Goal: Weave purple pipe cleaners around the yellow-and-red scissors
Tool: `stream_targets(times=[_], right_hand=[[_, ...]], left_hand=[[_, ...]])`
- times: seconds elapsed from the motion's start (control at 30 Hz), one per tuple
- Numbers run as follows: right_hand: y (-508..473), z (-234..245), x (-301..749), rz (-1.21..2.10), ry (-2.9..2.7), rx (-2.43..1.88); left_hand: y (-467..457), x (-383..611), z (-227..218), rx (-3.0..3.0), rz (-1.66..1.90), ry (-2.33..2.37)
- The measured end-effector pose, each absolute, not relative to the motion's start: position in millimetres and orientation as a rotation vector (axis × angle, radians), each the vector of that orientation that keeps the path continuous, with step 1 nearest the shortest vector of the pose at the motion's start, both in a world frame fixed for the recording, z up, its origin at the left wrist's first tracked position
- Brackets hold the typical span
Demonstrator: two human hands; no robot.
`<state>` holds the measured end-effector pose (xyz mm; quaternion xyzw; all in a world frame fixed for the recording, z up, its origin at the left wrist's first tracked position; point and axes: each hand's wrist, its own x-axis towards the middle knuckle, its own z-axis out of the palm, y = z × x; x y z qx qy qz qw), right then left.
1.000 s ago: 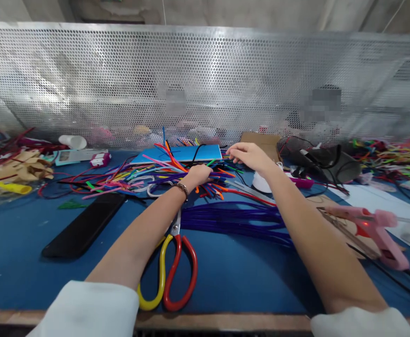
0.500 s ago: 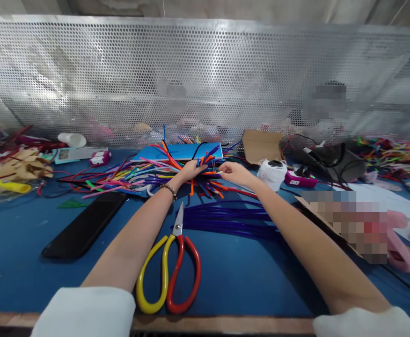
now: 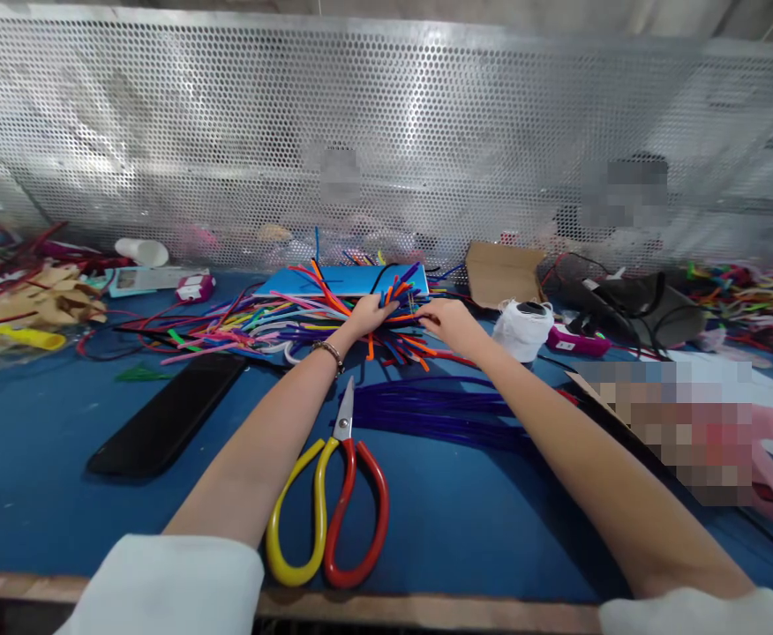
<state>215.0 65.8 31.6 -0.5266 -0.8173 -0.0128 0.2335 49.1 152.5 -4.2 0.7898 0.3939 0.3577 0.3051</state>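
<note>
My left hand [image 3: 366, 319], with a beaded bracelet at the wrist, is closed around a bundle of thin coloured cords [image 3: 396, 304], mostly orange and blue at its ends. Close to its right side, my right hand [image 3: 449, 324] is pinched with fingertips at the cord ends; what they hold is too small to make out. Dark blue cords [image 3: 426, 410] lie flat on the table beneath my right forearm. Scissors [image 3: 330, 494] with one yellow and one red handle rest between my forearms, blades pointing away from me.
A black phone-like slab [image 3: 171, 419] lies left of my left forearm. Behind my hands is a blue board [image 3: 340, 280]. A white thread spool [image 3: 524, 331], a magenta box [image 3: 578, 342] and cardboard [image 3: 506, 273] stand to the right. A perforated metal screen [image 3: 386, 132] closes off the back.
The view has shifted slightly. My right hand has turned a little, its fingertips now lower against the cord ends. My left hand keeps its hold on the bundle.
</note>
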Motion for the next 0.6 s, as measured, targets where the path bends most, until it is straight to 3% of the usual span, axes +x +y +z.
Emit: stream_targets(times=[0.33, 0.6], right_hand=[[59, 33, 205, -0.206, -2.23, -1.647], [51, 68, 230, -0.144, -1.966, -1.454]], left_hand=[[140, 54, -1, 2.33, 0.854, 1.214], [142, 53, -4, 2.401, 0.9, 1.214]])
